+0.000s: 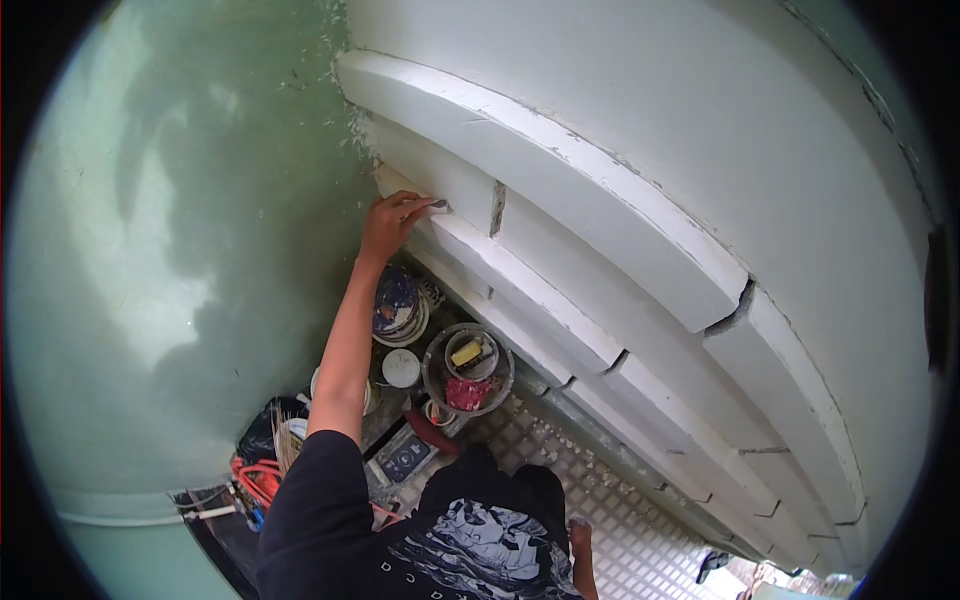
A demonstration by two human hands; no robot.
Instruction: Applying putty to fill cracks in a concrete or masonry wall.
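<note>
My left arm reaches up to the far left end of a white stepped ledge (530, 275). There my left hand (388, 225) is closed, pinching a small folded grey-white piece (438, 206) that looks like sandpaper against the ledge's upper edge. Above it runs a thicker white ledge (560, 165) with chipped edges, and a dark vertical slot (497, 208) cuts the wall between them. Low beside my body hangs my right hand (580, 543), its fingers curled and partly hidden. Something pale shows at its fingertips, too small to name.
A green wall (200, 250) closes off the left side. Below stand a paint-stained bucket (398, 300), a white lidded tub (401, 368) and a grey basin (432, 385) holding a yellow-topped tool and a red cloth. Orange hose (258, 480) lies lower left; debris dots the tiled floor (580, 475).
</note>
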